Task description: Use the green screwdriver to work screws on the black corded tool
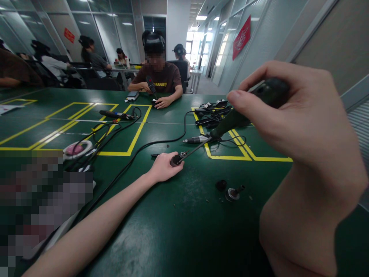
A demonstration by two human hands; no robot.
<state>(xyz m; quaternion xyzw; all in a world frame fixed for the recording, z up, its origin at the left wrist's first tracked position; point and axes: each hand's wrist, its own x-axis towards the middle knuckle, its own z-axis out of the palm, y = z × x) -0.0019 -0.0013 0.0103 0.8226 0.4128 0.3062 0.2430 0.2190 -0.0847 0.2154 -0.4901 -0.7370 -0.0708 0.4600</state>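
The left hand (165,168) rested on the green surface (184,234), its fingers curled around a short black cylinder (176,160) with metal showing at its far end. The cylinder lay tilted in that grip, that end towards the right hand (308,111). The right hand was raised close to the camera, its fingers wrapped around the thick green handle of a screwdriver (234,120). The long thin shaft slanted down to the cylinder's end; whether the tip touched it or stopped just beside it could not be told.

Nearer the person, to the right of the left hand, a small black cap (221,185) lay just beside a round metal part (232,194) with a stem, and a few tiny pieces (206,201) were scattered near them. Beyond the hands, a grey and black power screwdriver (196,139) lay partly across yellow tape (227,157), near a heap of black cables (211,111). A long black cord (144,145) curved past the left forearm. Farther left lay a dark handheld tool (115,114) and a white tape roll (77,149). Across the surface sat a co-worker (168,79) in a brown shirt, holding another power tool (150,84) upright.
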